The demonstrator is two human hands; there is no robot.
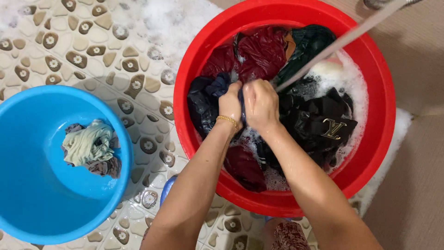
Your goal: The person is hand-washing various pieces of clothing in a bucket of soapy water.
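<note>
Hands at basin centre: left hand (230, 104) and right hand (261, 105) fisted together, pinching dark navy cloth (217, 86) trailing toward 10 o'clock. Red basin (194, 55) surrounds them; water stream (333, 46) enters from 2 o'clock.

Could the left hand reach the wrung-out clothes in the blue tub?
Probably yes. The left hand is on that side, and nothing stands between the red tub and the blue tub. The wrung clothes lie uncovered. But its fingers are clenched on a dark cloth.
</note>
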